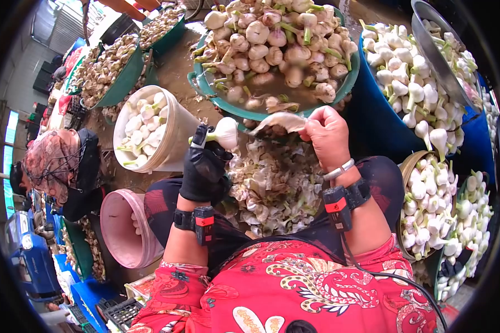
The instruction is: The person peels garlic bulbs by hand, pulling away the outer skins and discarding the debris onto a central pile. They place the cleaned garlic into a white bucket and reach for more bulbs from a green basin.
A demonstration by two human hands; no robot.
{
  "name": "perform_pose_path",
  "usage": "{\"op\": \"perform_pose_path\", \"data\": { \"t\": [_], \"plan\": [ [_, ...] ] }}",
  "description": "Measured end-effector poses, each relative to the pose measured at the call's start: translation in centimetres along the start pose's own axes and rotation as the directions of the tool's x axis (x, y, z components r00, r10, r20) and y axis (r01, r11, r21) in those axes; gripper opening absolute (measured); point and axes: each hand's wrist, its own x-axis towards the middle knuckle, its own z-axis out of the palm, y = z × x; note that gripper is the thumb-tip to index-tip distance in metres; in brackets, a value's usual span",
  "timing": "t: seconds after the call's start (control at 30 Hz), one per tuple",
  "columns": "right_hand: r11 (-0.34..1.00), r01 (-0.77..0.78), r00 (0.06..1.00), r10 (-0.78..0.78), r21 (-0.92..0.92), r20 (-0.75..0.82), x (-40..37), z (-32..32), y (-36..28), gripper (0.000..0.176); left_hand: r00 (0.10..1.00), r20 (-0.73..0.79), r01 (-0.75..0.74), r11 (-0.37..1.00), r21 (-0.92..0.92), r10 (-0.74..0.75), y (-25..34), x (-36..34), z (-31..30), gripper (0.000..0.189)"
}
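My left hand (204, 169), in a black glove, is closed around a garlic bulb (225, 133) whose white, cleaned head points right. My bare right hand (326, 139) pinches a loose, brownish strip of garlic skin (283, 121), which stretches left toward the bulb. Between my knees, below both hands, lies a heap of garlic peelings (269, 188). Just beyond my hands stands a green basin (216, 101) of unpeeled garlic bulbs (258, 53), some of them sitting in murky water.
A white bucket (175, 130) of cleaned bulbs leans at the left, above a pink bucket (119, 227). To the right are a blue tub (366, 83) and a basket (410, 166), both full of white garlic. Another person (55, 166) sits far left.
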Motion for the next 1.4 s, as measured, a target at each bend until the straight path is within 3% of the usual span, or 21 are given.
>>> {"op": "perform_pose_path", "data": {
  "t": [0.07, 0.1, 0.13, 0.2, 0.23, 0.27, 0.33, 0.4, 0.47, 0.5, 0.53, 0.6, 0.67, 0.77, 0.83, 0.93, 0.97, 1.03, 1.13, 1.27, 1.4],
  "plan": [
    [0.931, 0.162, 0.984, -0.127, -0.327, 0.124, 0.2, 0.1, 2.2, 0.004, 0.982, 0.057, 0.189, 0.952, -0.241, -0.18, 1.2, 0.1, -0.3, 0.025],
    [0.899, 0.242, 0.942, -0.128, -0.365, 0.309, -0.8, 0.8, 2.4, 0.011, 0.965, 0.246, -0.107, 0.993, 0.042, 0.094, 1.0, 0.3, -0.9, 0.027],
    [0.977, 0.052, 0.876, 0.056, -0.208, 0.479, -1.2, 1.5, 3.2, 0.016, 0.968, 0.235, -0.109, 0.992, 0.062, 0.092, 1.1, 0.3, -1.0, 0.027],
    [0.944, -0.158, 0.78, 0.299, -0.29, 0.55, -2.3, 2.7, 1.7, 0.019, 0.983, 0.179, 0.083, 0.961, -0.266, -0.035, 2.5, 0.4, -0.3, 0.016],
    [0.984, -0.084, 0.801, 0.162, -0.159, 0.576, -2.3, 3.4, 2.5, 0.018, 0.937, 0.122, -0.324, 0.945, -0.051, 0.328, 2.2, 0.7, -0.1, 0.015],
    [0.977, 0.058, 0.819, 0.072, -0.207, 0.57, -2.5, 3.6, 2.2, 0.013, 0.925, 0.272, 0.375, 0.758, -0.534, -0.266, 3.4, 0.3, -0.2, 0.014],
    [0.954, 0.047, 0.819, 0.133, -0.295, 0.559, -1.9, 2.7, 3.7, 0.007, 0.979, 0.086, 0.205, 0.883, -0.421, -0.186, 1.8, 1.2, -2.5, 0.014],
    [0.959, -0.023, 0.855, 0.165, -0.282, 0.492, -1.7, 2.5, 3.3, 0.004, 0.938, -0.054, 0.293, 0.868, -0.4, -0.342, -1.2, 3.1, -7.9, 0.014],
    [0.961, -0.096, 0.891, 0.2, -0.26, 0.408, -1.5, 2.2, 3.0, 0.008, 0.949, -0.263, 0.163, 0.984, -0.067, -0.175, -5.8, 4.3, -13.3, 0.014],
    [0.968, -0.131, 0.922, 0.199, -0.216, 0.333, -1.4, 2.1, 2.9, 0.007, 0.975, -0.186, 0.198, 0.87, 0.451, -0.125, -6.5, 4.5, -16.2, 0.014],
    [0.972, -0.163, 0.948, 0.202, -0.171, 0.247, -1.2, 1.8, 2.7, 0.007, 0.989, -0.113, 0.146, 0.741, 0.656, -0.095, -6.2, 4.2, -17.2, 0.017],
    [0.992, -0.016, 0.998, 0.024, -0.126, 0.06, -0.2, 1.3, 3.6, 0.004, 0.928, -0.119, 0.374, 0.88, 0.293, -0.354, -2.5, 5.3, -15.3, 0.02],
    [0.999, -0.035, 0.994, 0.033, -0.02, -0.108, 0.2, 0.9, 2.9, 0.007, 0.969, 0.103, 0.222, 0.974, 0.041, -0.225, -1.8, 6.6, -11.4, 0.024],
    [1.0, -0.024, 0.981, 0.027, 0.016, -0.194, 0.8, 0.6, 2.8, 0.01, 0.94, 0.32, 0.07, 0.985, 0.158, -0.118, 2.4, 8.6, -1.4, 0.027],
    [0.997, -0.065, 0.988, 0.059, -0.031, -0.144, 0.4, 0.1, 2.5, 0.012, 0.892, 0.437, -0.23, 0.95, 0.211, 0.119, 2.4, 10.5, 4.0, 0.031],
    [0.996, -0.086, 0.985, 0.082, -0.02, -0.15, 0.4, -0.3, 2.2, 0.009, 0.835, 0.427, -0.497, 0.809, 0.314, 0.347, -0.3, 13.1, 10.9, 0.035],
    [0.996, -0.086, 0.986, 0.086, 0.001, -0.145, 0.6, -0.4, 2.1, 0.009, 0.828, 0.436, -0.505, 0.807, 0.306, 0.353, 0.4, 13.9, 11.3, 0.035],
    [0.991, -0.122, 0.984, 0.127, 0.049, -0.124, 0.6, -0.6, 1.2, 0.008, 0.721, 0.68, -0.245, 0.869, 0.43, -0.133, 2.0, 15.2, 11.4, 0.034],
    [0.975, -0.189, 0.978, 0.197, 0.113, -0.065, 0.6, -0.4, 0.3, 0.007, 0.69, 0.699, -0.235, 0.856, 0.46, -0.186, -0.7, 16.0, 10.9, 0.033],
    [0.977, -0.123, 0.985, 0.142, 0.174, -0.102, 0.6, 0.2, 1.2, 0.004, 0.786, 0.615, -0.374, 0.837, 0.399, 0.058, -1.0, 14.6, 9.4, 0.029],
    [0.972, -0.22, 0.974, 0.223, 0.086, -0.027, 0.4, 0.0, 1.6, 0.008, 0.832, 0.554, -0.325, 0.803, 0.5, -0.008, -0.7, 14.4, 8.9, 0.029]
  ]
}}
